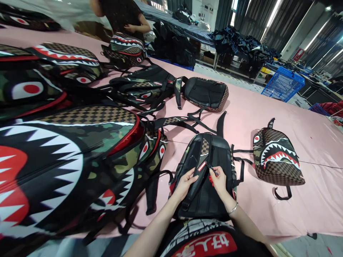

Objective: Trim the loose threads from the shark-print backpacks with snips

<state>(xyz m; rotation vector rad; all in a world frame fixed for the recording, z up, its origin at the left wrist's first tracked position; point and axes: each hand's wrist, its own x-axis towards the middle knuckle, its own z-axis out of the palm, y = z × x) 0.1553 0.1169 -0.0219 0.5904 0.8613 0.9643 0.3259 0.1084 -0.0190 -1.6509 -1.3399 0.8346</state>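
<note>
A black backpack (221, 153) lies back side up on the pink table, close in front of me. Across it runs a shoulder strap (205, 148) with a checkered, camouflage-patterned upper part and a small red and white label (202, 166). My left hand (187, 182) is closed on the strap just below the label, thumb on top. My right hand (219, 180) pinches a small tool (212, 169) with a dark tip and red handle parts, its tip beside the label; the fingers partly hide it.
Large shark-face backpacks (107, 142) pile up at the left. A small checkered backpack (278, 157) lies at the right, another bag (206, 93) beyond. Across the pink table (241, 121) stands a person (123, 18). A blue crate (284, 84) is behind.
</note>
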